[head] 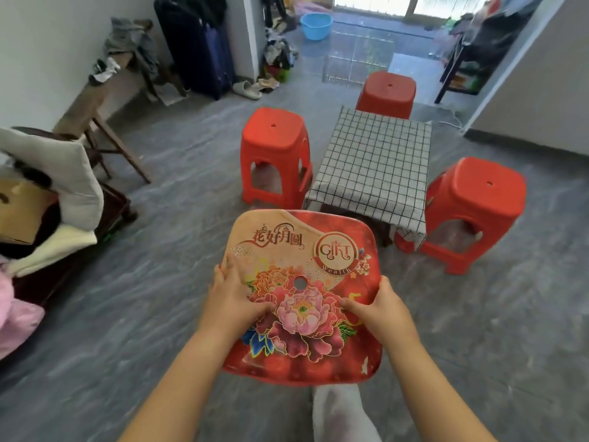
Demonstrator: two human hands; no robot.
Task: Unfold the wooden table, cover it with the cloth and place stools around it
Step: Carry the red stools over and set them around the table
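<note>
Both hands, left hand (232,298) and right hand (379,311), grip the flowered stool (306,291) by its seat edges.

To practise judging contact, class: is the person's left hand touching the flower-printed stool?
Touching. The head view shows the left hand lying on the flower-printed stool, thumb across its printed seat top.

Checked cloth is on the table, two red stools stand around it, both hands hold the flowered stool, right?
No: the head view shows three red stools, not two: left stool, far stool, right stool. The checked cloth is on; left hand and right hand hold the flowered stool.
</note>
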